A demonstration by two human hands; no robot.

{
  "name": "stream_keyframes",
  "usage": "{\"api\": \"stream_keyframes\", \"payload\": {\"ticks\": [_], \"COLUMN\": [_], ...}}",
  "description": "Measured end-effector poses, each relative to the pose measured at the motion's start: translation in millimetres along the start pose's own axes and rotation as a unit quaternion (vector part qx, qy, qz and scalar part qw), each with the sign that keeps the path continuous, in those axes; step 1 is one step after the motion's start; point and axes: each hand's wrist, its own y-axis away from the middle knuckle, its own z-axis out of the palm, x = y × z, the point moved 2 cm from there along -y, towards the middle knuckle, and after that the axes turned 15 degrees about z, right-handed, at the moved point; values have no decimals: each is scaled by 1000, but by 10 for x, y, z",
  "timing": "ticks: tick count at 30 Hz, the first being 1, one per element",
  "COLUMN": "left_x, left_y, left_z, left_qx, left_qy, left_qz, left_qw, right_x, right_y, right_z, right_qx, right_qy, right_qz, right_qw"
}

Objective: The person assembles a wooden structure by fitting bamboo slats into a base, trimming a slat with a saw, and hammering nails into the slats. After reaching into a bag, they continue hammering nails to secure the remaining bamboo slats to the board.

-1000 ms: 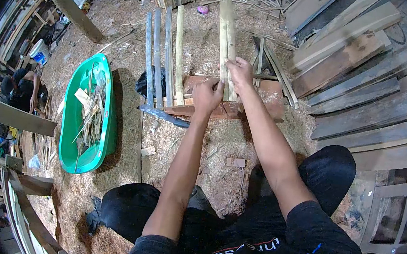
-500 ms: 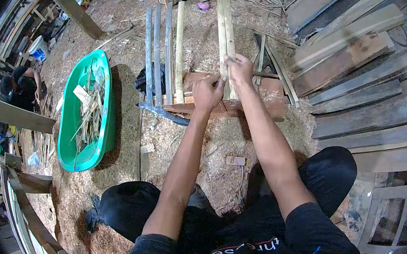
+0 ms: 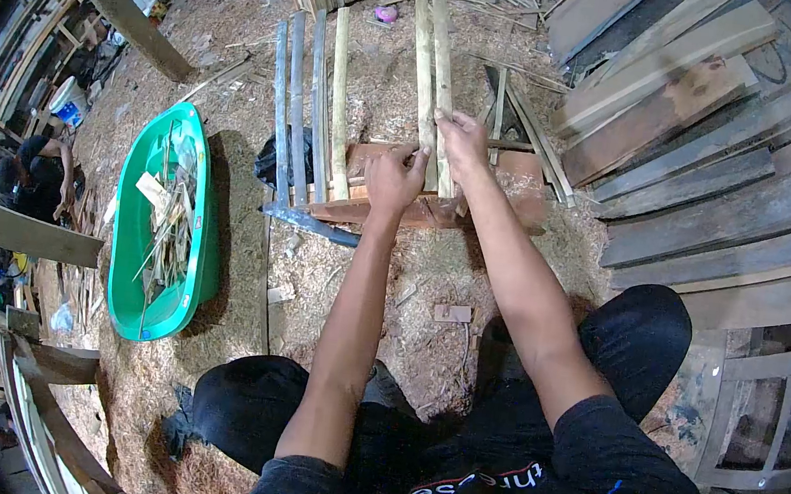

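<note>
Two long, pale wood strips are up in front of the person, held between the two hands. The left strip (image 3: 424, 65) and the right strip (image 3: 441, 57) lie side by side, with a thin gap between them. Both point away from the person's body, long and straight like train tracks, and both lean a little to the left at the far end. The left hand (image 3: 393, 179) is on the left side and nearer to the body. Its fingers are bent, and its thumb and finger seem to pinch the left strip. The right hand (image 3: 464, 148) comes in from the right side and is a bit higher up the wood. Its fingers reach over to the right strip and seem to hold it, so each hand is nearest to the strip on its own side. Most of the wood is past the hands, and only the short near ends come back toward the red-brown board (image 3: 512, 168). I can't tell if those ends touch the board. Another pale strip (image 3: 341, 94) lies to the left, near some grey strips (image 3: 299, 114), and it points away too. The green tub (image 3: 128, 241) is farther to the left, well apart from both hands.
</note>
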Motion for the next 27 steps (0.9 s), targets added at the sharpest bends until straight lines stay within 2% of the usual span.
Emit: {"api": "stream_keyframes", "payload": {"ticks": [3,9,12,18,21,27], "left_x": [18,30,18,43,9,37], "left_y": [12,41,32,55,50,62], "left_z": [-24,-21,-16,-31,-16,-25], "left_qx": [23,17,-29,31,12,8], "left_qy": [8,6,11,7,2,28], "left_qz": [32,26,-10,29,38,3], "left_qw": [999,1000,999,999,999,1000], "right_x": [4,37,47,78,62,66], "right_y": [-12,-92,-94,-132,-145,-177], "right_z": [13,16,2,12,11,9], "right_qx": [3,15,-2,-7,10,-12], "right_qy": [2,12,0,-20,6,-12], "right_qz": [2,-6,-6,1,-4,11], "right_qw": [1000,1000,1000,1000,1000,1000]}}
